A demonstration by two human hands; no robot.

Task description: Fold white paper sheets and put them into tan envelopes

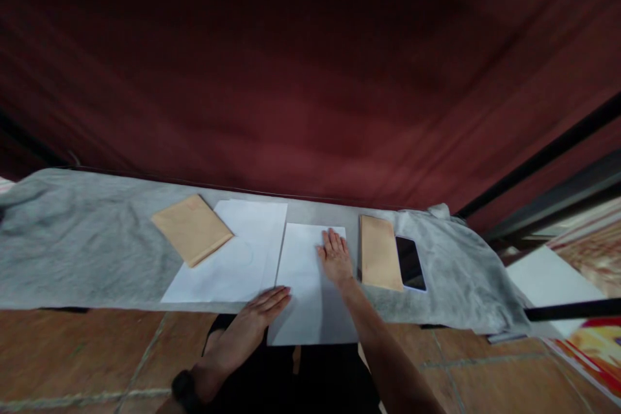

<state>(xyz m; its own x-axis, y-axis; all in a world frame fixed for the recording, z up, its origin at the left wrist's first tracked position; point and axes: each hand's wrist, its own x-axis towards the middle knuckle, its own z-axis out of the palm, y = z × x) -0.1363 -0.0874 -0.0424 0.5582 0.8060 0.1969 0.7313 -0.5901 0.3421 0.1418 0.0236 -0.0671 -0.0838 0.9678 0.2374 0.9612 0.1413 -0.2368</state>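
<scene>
Okay, the sheet (305,265) sits mid-worktop (97,239), near edge hanging past the front. Right hand (336,260) is palm-down by its far right corner, fingers a bit spread, nothing gripped. Left hand (262,310) is also flat, fingers straight and close together, over the sheet's left edge near the front; no grip that I can see. One sheet or several, can't tell.

Looks like holding it flat. The cloth (451,265) underneath looks soft, so I'd keep pressure light and even; pushing hard would probably crease the paper. Better slid fully onto the worktop: the overhang has no backing. Anchor with one hand, stroke outward with the other. Watch the papers (242,239) right beside the left hand, easy to drag; left envelope (193,229) overlaps them. Right envelope (381,252) and phone (411,263) lie off to the right.
</scene>
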